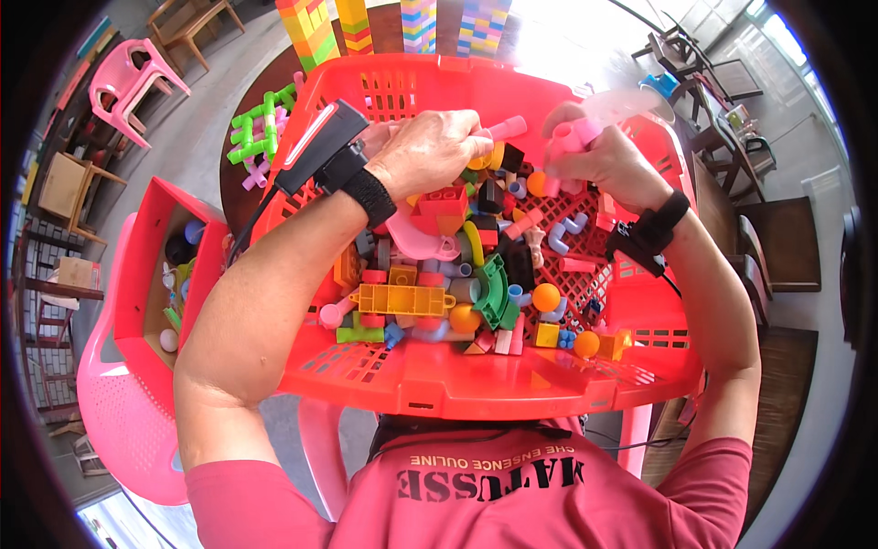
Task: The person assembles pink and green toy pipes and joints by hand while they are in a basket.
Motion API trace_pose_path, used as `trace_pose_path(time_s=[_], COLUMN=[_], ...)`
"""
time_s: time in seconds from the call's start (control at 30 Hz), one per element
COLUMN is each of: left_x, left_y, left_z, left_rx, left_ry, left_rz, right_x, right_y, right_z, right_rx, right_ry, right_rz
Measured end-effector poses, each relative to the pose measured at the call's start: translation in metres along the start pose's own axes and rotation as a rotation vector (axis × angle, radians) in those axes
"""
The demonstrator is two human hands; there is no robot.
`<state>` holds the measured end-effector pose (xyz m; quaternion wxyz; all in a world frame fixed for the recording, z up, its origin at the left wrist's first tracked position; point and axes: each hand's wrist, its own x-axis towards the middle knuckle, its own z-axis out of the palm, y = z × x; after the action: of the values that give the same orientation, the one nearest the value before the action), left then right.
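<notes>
Pink plastic fills both grips, one piece plainly visible in each. Your left hand (425, 148) pinches a straight pink plastic tube (508, 128) by its near end, between thumb and forefinger. Your right hand (608, 166) has its fingers curled around a pink plastic pipe connector (567, 139). The two pieces sit apart, above the far half of a large red plastic basket with slotted walls (457, 389).

In that basket you have four orange balls (547, 296) showing, one yellow-orange toy chassis (402, 299) with four red wheels, one green curved block (494, 291) and one large pink curved piece (419, 240); the smaller parts overlap too much to count. To your left, one red open box (203, 265) contains a blue ball (194, 231), a white ball (168, 340) and other small pieces. Four towers of stacked coloured blocks (419, 26) rise beyond the basket.

The tube points right from your left fingertips, its long axis sloping slightly upward. The connector turns one round open end toward the camera; your fingers hide too much to tell its long axis.
</notes>
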<state>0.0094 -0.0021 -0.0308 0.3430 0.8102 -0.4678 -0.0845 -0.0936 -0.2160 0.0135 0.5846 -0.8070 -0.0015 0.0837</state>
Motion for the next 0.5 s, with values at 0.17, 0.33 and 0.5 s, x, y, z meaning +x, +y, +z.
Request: trace_pose_path(time_s=[0.17, 0.33, 0.5], left_x=[0.002, 0.001, -0.001], left_y=[0.013, 0.025, 0.028], left_z=[-0.001, -0.002, -0.001], left_rx=[-0.418, -0.687, -0.73], left_ry=[-0.136, -0.191, -0.175], left_rz=[-0.318, -0.336, -0.319], right_x=[0.006, -0.002, -0.006], right_y=[-0.002, 0.004, 0.008], right_z=[-0.014, -0.024, -0.032], right_rx=[0.125, 0.049, -0.042], right_ry=[0.193, 0.315, 0.311], right_rz=[-0.252, -0.331, -0.313])
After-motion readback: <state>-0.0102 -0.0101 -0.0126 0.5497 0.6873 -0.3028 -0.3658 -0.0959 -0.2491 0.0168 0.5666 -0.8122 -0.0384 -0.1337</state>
